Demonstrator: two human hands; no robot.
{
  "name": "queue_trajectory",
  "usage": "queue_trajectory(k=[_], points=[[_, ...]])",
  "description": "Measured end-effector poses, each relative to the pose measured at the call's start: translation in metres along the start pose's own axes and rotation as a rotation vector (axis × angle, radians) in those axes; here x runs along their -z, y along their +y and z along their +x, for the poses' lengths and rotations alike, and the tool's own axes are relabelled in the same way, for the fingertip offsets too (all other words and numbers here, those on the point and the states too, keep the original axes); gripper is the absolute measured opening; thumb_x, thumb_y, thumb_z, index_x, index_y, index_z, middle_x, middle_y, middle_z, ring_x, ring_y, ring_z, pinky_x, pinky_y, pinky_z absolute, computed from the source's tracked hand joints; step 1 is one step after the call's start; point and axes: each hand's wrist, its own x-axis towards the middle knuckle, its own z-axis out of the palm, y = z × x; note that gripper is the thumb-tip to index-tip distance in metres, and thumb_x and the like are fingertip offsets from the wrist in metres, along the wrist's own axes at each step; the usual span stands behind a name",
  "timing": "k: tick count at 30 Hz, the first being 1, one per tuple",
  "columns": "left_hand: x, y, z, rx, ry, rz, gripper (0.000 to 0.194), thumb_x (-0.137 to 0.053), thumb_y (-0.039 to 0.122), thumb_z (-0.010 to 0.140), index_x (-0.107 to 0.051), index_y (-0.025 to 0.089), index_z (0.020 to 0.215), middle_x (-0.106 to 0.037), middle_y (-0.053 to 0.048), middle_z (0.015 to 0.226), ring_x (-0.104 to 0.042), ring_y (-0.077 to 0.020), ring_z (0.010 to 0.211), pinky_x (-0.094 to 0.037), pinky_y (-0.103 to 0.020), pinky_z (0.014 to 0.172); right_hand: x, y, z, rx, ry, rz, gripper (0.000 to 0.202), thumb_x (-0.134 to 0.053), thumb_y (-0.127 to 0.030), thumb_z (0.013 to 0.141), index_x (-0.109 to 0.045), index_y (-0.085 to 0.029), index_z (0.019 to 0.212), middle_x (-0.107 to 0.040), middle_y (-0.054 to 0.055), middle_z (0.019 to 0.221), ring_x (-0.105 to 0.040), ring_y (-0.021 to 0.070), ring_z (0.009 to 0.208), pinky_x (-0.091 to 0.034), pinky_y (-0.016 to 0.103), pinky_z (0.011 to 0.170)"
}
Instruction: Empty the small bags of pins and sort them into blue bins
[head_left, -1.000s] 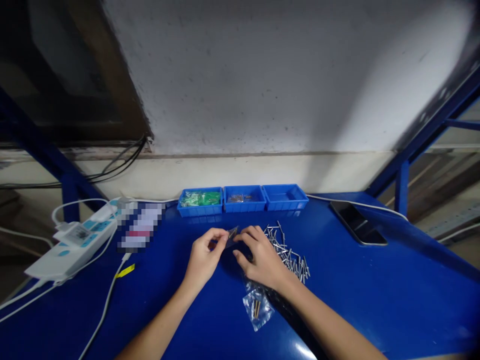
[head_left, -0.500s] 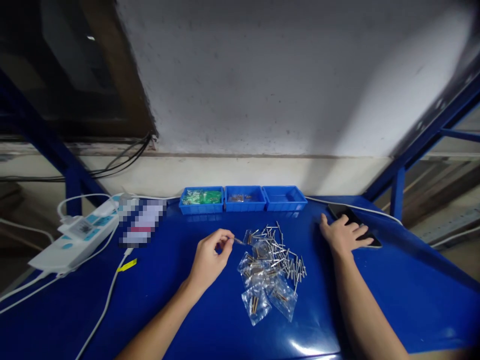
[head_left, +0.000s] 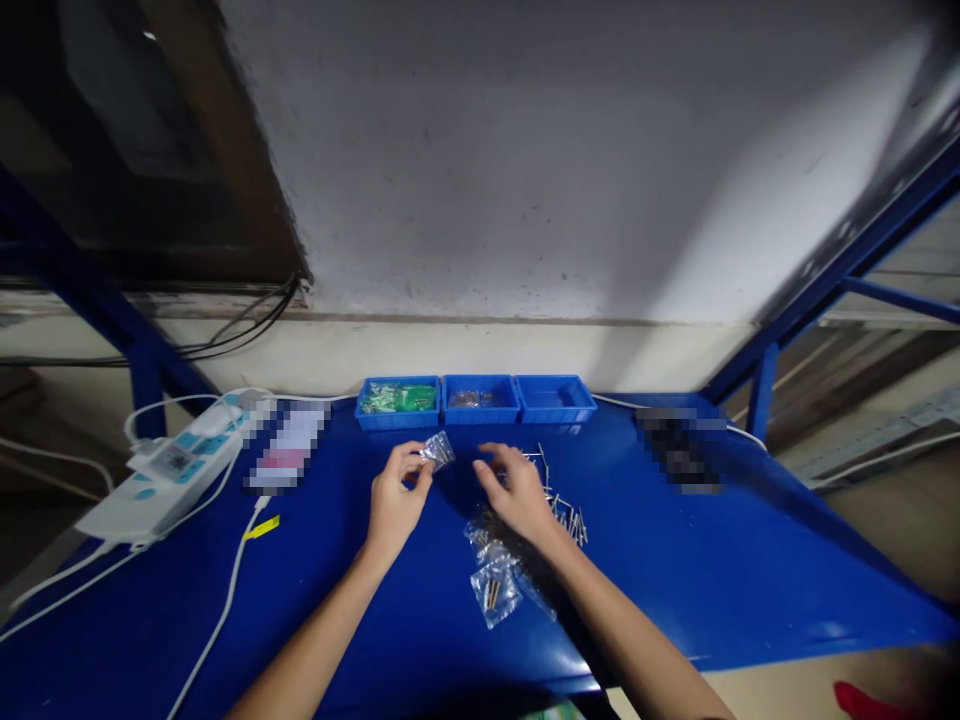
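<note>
In the head view, my left hand [head_left: 395, 502] pinches a small clear plastic bag [head_left: 439, 450] between thumb and fingertips, above the table. My right hand [head_left: 519, 492] hovers to the right of that bag, thumb and fingers apart, with nothing seen in it. Partly hidden behind this hand is a loose heap of thin metal pins [head_left: 574, 522]. Several small clear bags with brownish pins inside, such as a sealed bag [head_left: 495, 592], lie below and left of the right wrist. The right forearm covers some of them.
Three blue bins stand along the back: a bin with green and clear packets [head_left: 397, 422], one with small metal pieces [head_left: 480, 414] and a third bin [head_left: 556, 414]. A white power strip [head_left: 142, 500] and two blurred phone-like devices lie at the sides, with white cables.
My right hand has left the dark phone at the right and come over to the pins, opposite my left hand. My left hand has raised the small bag slightly and turned it.
</note>
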Motion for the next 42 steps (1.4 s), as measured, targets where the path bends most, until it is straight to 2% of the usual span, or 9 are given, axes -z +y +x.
queue_trajectory(k=[4,8,12,18,23,27,33,37,42], points=[[0.000,0.001,-0.002,-0.011,-0.023,-0.038,0.045,-0.056,0.030,0.081,-0.047,0.019,0.124,-0.070,-0.004,0.087,-0.066,-0.0164,0.080,-0.049,-0.029,0.078,-0.019,-0.014,-0.007,-0.158,-0.128,0.266,0.041,-0.042,-0.049,0.090,-0.061,-0.015,0.103,-0.059,0.000,0.061,-0.055,0.0142,0.057,-0.040,0.026,0.059],[0.001,0.006,-0.007,-0.170,-0.092,0.044,0.014,-0.054,0.024,0.083,-0.066,0.020,0.088,-0.070,-0.006,0.091,-0.064,-0.0178,0.086,-0.048,-0.030,0.082,-0.018,-0.008,-0.003,-0.342,-0.197,0.574,0.052,-0.035,-0.055,0.089,-0.063,-0.011,0.091,-0.060,0.001,0.057,-0.054,0.0128,0.053,-0.039,0.024,0.054],[0.003,0.005,-0.007,-0.278,-0.238,0.056,0.024,-0.047,0.015,0.083,-0.068,0.021,0.074,-0.069,-0.005,0.095,-0.062,-0.0181,0.093,-0.047,-0.033,0.087,-0.017,-0.007,0.000,-0.405,-0.221,0.708,0.043,-0.054,-0.053,0.079,-0.064,-0.011,0.086,-0.058,0.000,0.056,-0.051,0.0115,0.051,-0.037,0.023,0.051],[0.002,0.000,-0.003,-0.312,-0.235,0.163,0.023,-0.047,0.016,0.083,-0.067,0.022,0.074,-0.063,-0.006,0.095,-0.057,-0.0197,0.097,-0.045,-0.036,0.088,-0.025,0.001,-0.001,-0.439,-0.075,0.878,0.048,-0.073,-0.036,0.063,-0.058,-0.015,0.103,-0.056,-0.005,0.060,-0.055,0.0133,0.061,-0.045,0.028,0.065],[-0.002,-0.001,-0.004,-0.220,-0.268,0.187,0.019,-0.051,0.023,0.082,-0.068,0.023,0.088,-0.057,-0.008,0.101,-0.055,-0.0209,0.100,-0.043,-0.035,0.091,-0.031,0.008,-0.001,-0.443,0.009,0.811,0.040,-0.069,-0.036,0.067,-0.062,-0.014,0.100,-0.059,-0.001,0.066,-0.056,0.0136,0.064,-0.046,0.029,0.068],[0.000,0.002,-0.002,0.051,-0.396,0.050,0.027,-0.050,0.040,0.084,-0.068,0.020,0.091,-0.062,-0.006,0.089,-0.057,-0.0167,0.075,-0.045,-0.026,0.067,-0.030,0.001,-0.005,-0.332,0.026,0.634,0.021,-0.061,-0.034,0.076,-0.065,-0.015,0.085,-0.064,0.004,0.074,-0.057,0.0152,0.066,-0.046,0.030,0.065],[0.009,0.007,0.004,0.478,-0.404,-0.225,0.049,-0.048,0.058,0.080,-0.066,0.012,0.083,-0.052,0.001,0.057,-0.041,-0.0096,0.048,-0.031,-0.020,0.049,-0.026,-0.011,-0.014,0.173,0.040,0.314,0.016,-0.050,-0.017,0.084,-0.066,-0.021,0.082,-0.064,0.006,0.092,-0.058,0.0184,0.089,-0.043,0.039,0.085],[0.008,0.006,0.003,0.437,-0.412,-0.299,0.036,-0.063,0.049,0.072,-0.062,0.015,0.085,-0.056,0.001,0.064,-0.045,-0.0092,0.053,-0.031,-0.019,0.050,-0.029,-0.011,-0.018,0.250,0.010,0.168,0.021,-0.052,-0.012,0.081,-0.066,-0.023,0.092,-0.055,0.009,0.108,-0.051,0.0221,0.104,-0.044,0.042,0.086],[0.009,0.006,0.012,0.219,-0.162,-0.181,0.025,-0.064,0.040,0.072,-0.061,0.017,0.080,-0.060,0.000,0.070,-0.051,-0.0113,0.059,-0.040,-0.022,0.058,-0.030,-0.009,-0.019,0.201,0.001,0.080,0.024,-0.052,-0.014,0.081,-0.065,-0.022,0.099,-0.049,0.011,0.114,-0.045,0.0248,0.109,-0.045,0.042,0.086]])
